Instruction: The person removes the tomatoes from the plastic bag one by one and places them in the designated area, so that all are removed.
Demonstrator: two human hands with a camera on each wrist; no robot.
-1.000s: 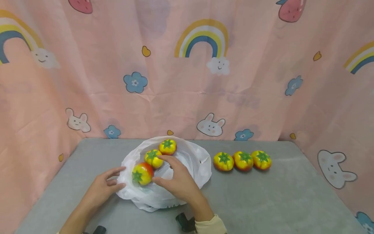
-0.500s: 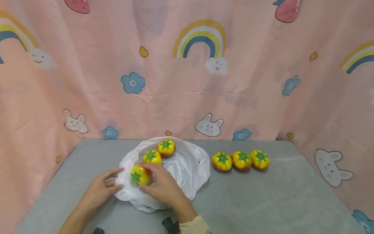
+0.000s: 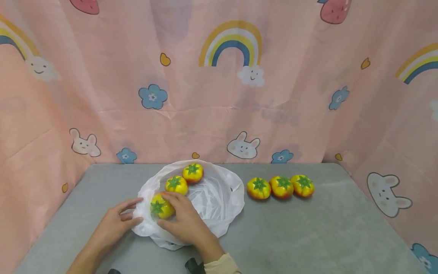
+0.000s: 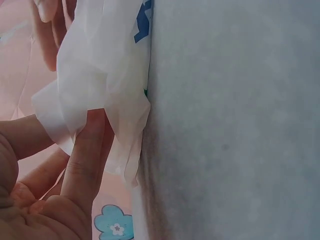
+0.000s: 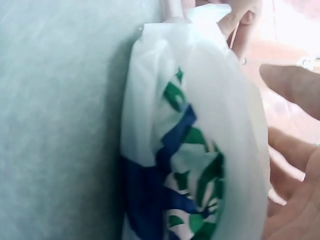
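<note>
An open white plastic bag (image 3: 236, 190) lies on the table with three yellow-red toy fruits with green tops in it. My left hand (image 3: 114, 222) pinches the bag's left edge; in the left wrist view the plastic (image 4: 90, 65) passes between the thumb and fingers of that hand (image 4: 60, 185). Around the nearest fruit (image 3: 159, 208), at the bag's left side, are the thumb and fingers of my right hand (image 3: 188, 220). The other fruits (image 3: 176, 185) (image 3: 192, 173) sit behind it. In the right wrist view the bag wall (image 5: 200, 125) hides what my right hand (image 5: 295, 175) touches.
Three more such fruits (image 3: 259, 188) (image 3: 281, 187) (image 3: 302, 186) stand in a row on the grey table (image 3: 301, 236), right of the bag. A pink patterned curtain (image 3: 191, 125) hangs behind the table and along both sides.
My right hand has moved left and down onto the nearest fruit, which has turned so its green top faces more upward. My left hand has stayed at the bag's edge.
</note>
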